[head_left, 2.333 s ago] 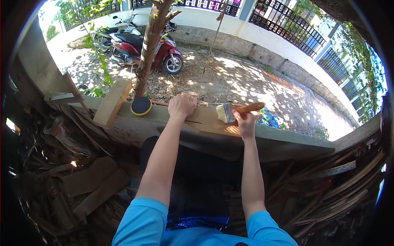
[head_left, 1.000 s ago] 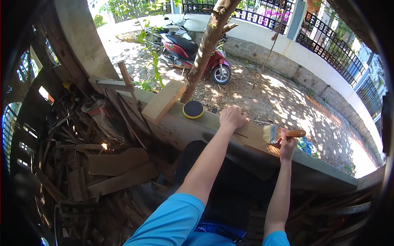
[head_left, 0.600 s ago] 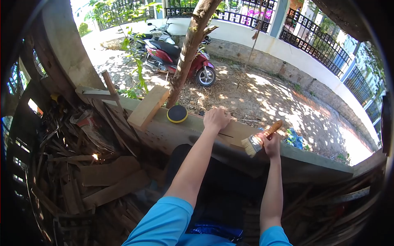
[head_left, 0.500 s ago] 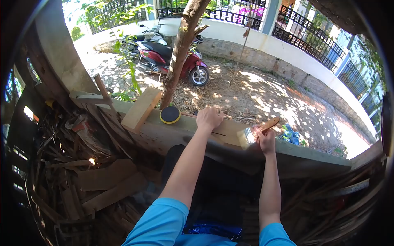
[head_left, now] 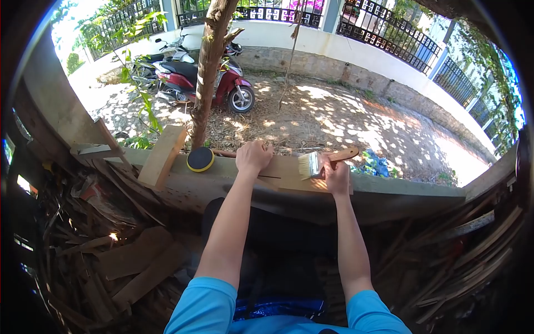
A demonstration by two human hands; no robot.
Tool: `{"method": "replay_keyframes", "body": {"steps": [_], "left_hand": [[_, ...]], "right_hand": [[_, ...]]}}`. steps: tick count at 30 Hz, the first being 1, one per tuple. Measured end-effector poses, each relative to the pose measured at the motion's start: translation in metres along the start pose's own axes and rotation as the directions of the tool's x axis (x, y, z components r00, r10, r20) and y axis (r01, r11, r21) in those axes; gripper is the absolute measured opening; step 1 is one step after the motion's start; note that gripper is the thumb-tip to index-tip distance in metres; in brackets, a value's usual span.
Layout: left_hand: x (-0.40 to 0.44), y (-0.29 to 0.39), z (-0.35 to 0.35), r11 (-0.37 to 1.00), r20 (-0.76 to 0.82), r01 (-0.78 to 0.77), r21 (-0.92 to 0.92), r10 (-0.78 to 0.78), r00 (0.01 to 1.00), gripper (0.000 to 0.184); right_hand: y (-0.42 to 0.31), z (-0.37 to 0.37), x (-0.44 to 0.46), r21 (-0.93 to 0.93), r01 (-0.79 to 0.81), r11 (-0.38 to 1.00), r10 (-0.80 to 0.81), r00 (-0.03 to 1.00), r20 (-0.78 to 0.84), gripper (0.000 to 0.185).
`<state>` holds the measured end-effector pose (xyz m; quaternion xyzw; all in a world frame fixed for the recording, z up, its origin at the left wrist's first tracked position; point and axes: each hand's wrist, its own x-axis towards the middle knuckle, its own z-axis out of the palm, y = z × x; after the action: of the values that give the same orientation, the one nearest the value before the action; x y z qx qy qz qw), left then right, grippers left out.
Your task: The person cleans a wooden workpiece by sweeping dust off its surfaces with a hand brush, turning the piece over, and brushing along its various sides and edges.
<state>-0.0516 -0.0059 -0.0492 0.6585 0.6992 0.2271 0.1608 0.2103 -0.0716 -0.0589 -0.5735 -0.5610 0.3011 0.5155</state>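
Note:
My right hand (head_left: 336, 177) grips a wide paintbrush (head_left: 310, 166) with pale bristles, a metal band and a wooden handle pointing right. Its bristles meet the top of a flat wooden board (head_left: 286, 167) that lies along the ledge. On the board's left part rests my left hand (head_left: 254, 157), its fingers curled down over the wood; the fingertips are hidden. A thin dark slot or line shows in the board just right of that hand. Further left on the ledge sits a round black pad with a yellow rim (head_left: 200, 160).
A thick wood block (head_left: 163, 156) lies across the concrete ledge (head_left: 406, 187) at left. Scrap wood (head_left: 139, 250) is piled below on both sides. Beyond the ledge stand a tree trunk (head_left: 208, 72), a red scooter (head_left: 222, 86) and a fenced wall. Blue plastic (head_left: 374, 163) lies outside.
The view has shifted, so the scene sits further left. The brush has moved from the board's right end leftward onto its top. My left hand stays on the board.

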Motion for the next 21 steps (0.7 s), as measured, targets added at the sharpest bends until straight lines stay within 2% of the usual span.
{"method": "replay_keyframes", "body": {"steps": [2,3,6,7,10,11,14,18,21], "left_hand": [[-0.002,0.001,-0.002,1.0,-0.015,-0.001,-0.001,0.001,1.0,0.045],[-0.002,0.001,-0.003,1.0,-0.012,0.0,0.004,0.0,1.0,0.044],[-0.004,0.003,-0.004,1.0,-0.009,0.005,0.013,-0.005,1.0,0.043],[-0.005,0.003,-0.005,1.0,-0.011,0.002,0.012,-0.002,1.0,0.043],[-0.005,0.006,-0.009,1.0,0.008,0.001,0.015,-0.001,1.0,0.044],[-0.005,0.005,-0.008,1.0,0.018,0.003,0.017,-0.003,1.0,0.045],[-0.003,0.003,-0.004,1.0,-0.014,0.015,-0.005,-0.015,1.0,0.044],[-0.001,0.001,0.0,1.0,-0.03,0.002,0.008,-0.002,1.0,0.043],[0.0,-0.001,0.002,1.0,-0.037,-0.004,0.012,0.004,0.999,0.043]], "right_hand": [[0.001,-0.006,0.0,-0.071,-0.029,0.997,0.033,0.998,0.056,0.018],[0.003,-0.009,-0.001,-0.166,0.005,0.986,0.01,0.996,0.089,0.019],[0.005,-0.005,0.001,-0.136,0.006,0.991,0.005,0.997,0.082,0.02],[0.006,0.002,-0.001,0.005,0.048,0.999,-0.048,0.999,-0.019,0.022],[0.0,-0.003,0.002,0.085,-0.009,0.996,0.01,1.0,-0.012,0.022],[0.001,-0.006,0.003,-0.06,0.023,0.998,-0.023,1.0,0.004,0.024],[0.001,-0.012,0.001,-0.21,-0.001,0.978,0.026,0.993,0.114,0.025],[-0.003,-0.006,0.005,-0.045,-0.095,0.994,0.098,0.994,0.057,0.022],[0.001,0.001,0.003,0.06,0.011,0.998,-0.011,1.0,0.004,0.023]]}}
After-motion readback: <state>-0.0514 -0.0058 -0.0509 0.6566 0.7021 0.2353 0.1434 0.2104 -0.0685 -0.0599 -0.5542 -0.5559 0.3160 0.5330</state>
